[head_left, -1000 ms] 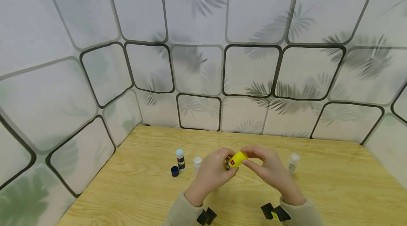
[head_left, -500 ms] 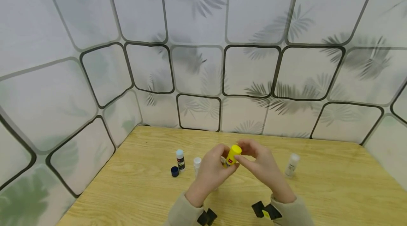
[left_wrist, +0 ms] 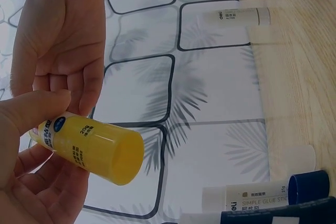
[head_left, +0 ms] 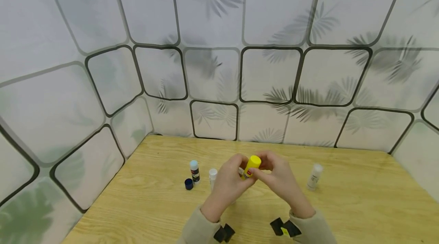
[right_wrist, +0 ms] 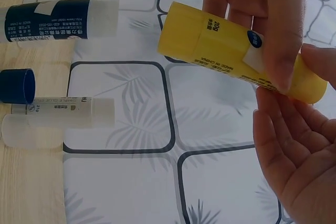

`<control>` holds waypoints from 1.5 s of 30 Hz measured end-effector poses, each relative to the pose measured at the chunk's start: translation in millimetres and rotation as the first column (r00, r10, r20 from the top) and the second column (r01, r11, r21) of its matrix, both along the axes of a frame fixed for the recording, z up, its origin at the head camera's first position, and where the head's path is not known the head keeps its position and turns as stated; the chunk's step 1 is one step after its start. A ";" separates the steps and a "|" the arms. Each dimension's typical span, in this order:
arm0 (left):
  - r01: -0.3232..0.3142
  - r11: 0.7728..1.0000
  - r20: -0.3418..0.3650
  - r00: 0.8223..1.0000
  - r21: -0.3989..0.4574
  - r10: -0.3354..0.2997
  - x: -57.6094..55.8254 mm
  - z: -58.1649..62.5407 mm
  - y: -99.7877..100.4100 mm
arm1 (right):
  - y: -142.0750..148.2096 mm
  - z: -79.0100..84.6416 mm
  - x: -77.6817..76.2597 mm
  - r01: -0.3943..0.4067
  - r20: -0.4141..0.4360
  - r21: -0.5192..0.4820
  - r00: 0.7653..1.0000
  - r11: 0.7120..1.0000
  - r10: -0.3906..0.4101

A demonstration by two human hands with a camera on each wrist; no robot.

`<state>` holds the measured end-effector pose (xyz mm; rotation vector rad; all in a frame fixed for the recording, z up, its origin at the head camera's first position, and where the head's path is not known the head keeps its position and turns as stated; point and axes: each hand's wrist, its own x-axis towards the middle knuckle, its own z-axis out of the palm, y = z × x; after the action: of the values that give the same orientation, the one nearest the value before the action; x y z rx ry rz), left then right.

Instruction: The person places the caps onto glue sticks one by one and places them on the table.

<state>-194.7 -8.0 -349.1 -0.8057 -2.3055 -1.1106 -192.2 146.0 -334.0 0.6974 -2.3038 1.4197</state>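
A yellow glue stick (head_left: 254, 161) is held above the table between both hands, leaning slightly to the right. My left hand (head_left: 227, 177) grips its body, thumb on one side and fingers on the other, as the left wrist view shows with the glue stick's bare end (left_wrist: 123, 156) pointing down. My right hand (head_left: 279, 177) pinches the upper end; its thumb and fingertips lie there in the right wrist view, beside the left thumb (right_wrist: 283, 51). Part of the label is covered by fingers.
Left of the hands stand a dark-labelled glue stick (head_left: 194, 171) with a pale top, a loose dark blue cap (head_left: 189, 183) and a white glue stick (head_left: 213, 175) partly behind my left hand. Another white glue stick (head_left: 314, 177) stands at the right. A patterned curtain (head_left: 212, 72) borders the table.
Over the second, the yellow glue stick has turned from leaning far right to nearly upright. My right hand has shifted left, keeping near its top end. In the last half second little has moved.
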 end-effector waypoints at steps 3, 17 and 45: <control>-0.003 1.000 -0.006 1.000 -0.023 0.003 -0.5 -0.1 0.3 | 1.4 -0.7 -0.5 0.007 -0.008 0.009 1.000 1.000 -0.007; -0.010 0.994 0.036 0.999 -0.113 0.014 -0.2 2.0 -1.3 | 19.8 2.2 -1.1 0.096 -0.034 0.050 0.995 0.994 -0.095; -0.026 0.984 0.046 0.998 -0.178 0.035 -0.9 3.9 -2.6 | 50.8 4.2 -4.8 0.192 -0.031 0.118 0.981 0.974 -0.190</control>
<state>-195.6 -10.6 -345.2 -0.8132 -2.4759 -0.9309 -197.0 196.8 -329.7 0.5043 -2.3847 1.1909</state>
